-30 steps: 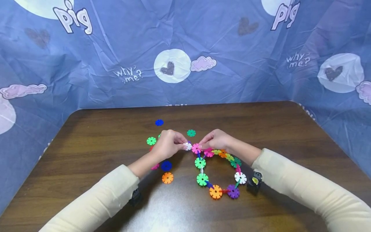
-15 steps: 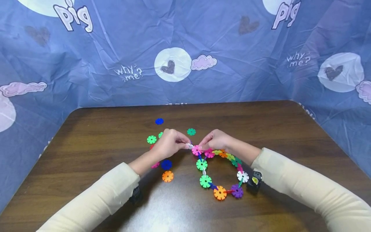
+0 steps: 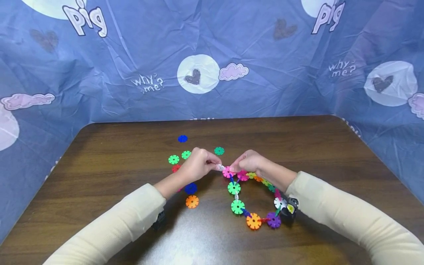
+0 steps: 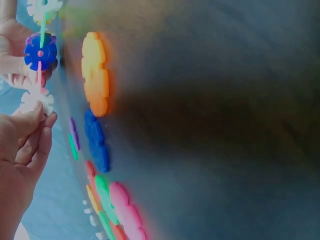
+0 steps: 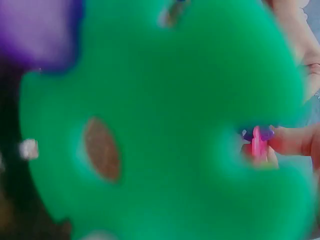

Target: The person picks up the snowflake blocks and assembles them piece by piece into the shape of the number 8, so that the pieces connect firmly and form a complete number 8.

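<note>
My left hand pinches a white notched snowflake disc between thumb and fingers. Just right of it, my right hand pinches a pink snowflake disc at the end of a joined chain. The white disc meets the pink one edge to edge; in the left wrist view the white disc lines up with a pink disc seen edge-on. From the pink disc the chain loops round through a light green disc, an orange disc and a purple disc. My right forearm hides part of the loop.
Loose discs lie left of the loop: an orange one, a blue one, a red one and light green ones. A teal disc lies behind the hands. A green disc fills most of the right wrist view.
Both hands have shifted slightly right, bringing the loop along. The white disc has turned from facing the head camera to nearly edge-on, and sits against the pink one.
</note>
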The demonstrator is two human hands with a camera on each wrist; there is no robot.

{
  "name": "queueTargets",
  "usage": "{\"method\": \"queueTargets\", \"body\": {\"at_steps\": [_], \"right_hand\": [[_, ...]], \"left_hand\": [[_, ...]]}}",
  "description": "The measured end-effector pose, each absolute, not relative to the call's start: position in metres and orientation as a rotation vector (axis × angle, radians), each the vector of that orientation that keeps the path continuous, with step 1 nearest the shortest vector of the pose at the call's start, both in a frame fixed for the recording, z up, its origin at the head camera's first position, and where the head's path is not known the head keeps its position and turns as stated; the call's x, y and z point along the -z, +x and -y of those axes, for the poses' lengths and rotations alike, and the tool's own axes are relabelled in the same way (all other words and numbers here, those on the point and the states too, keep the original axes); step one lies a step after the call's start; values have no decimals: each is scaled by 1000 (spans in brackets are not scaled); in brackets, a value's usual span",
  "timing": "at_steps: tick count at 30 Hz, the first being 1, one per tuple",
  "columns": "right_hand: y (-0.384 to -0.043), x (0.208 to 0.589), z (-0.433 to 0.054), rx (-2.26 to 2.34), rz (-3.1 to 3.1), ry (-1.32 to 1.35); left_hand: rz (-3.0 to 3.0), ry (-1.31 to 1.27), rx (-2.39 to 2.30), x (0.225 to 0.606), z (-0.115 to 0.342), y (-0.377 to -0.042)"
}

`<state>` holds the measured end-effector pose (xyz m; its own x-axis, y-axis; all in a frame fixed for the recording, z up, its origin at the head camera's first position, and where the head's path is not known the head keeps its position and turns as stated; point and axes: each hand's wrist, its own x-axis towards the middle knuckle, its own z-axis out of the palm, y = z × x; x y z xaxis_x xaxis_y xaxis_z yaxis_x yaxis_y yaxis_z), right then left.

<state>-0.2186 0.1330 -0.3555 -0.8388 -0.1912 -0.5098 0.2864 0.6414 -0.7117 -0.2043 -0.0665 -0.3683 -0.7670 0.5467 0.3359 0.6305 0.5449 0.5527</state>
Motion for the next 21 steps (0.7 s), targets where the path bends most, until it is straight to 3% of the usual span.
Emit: {"method": "queueTargets", "body": {"at_steps": [10,16,21], "right_hand": [[-219,353,-133,1138,-2293,85],[-217,355,-131,1163,-2294,64],[-217,356,-132,1182,-2283,91]], "left_hand": [[2667,-791,1279,375,67,-202],[2630,-952,1195,374,68,-204],[2655,-942,1201,373,65,-204]]}}
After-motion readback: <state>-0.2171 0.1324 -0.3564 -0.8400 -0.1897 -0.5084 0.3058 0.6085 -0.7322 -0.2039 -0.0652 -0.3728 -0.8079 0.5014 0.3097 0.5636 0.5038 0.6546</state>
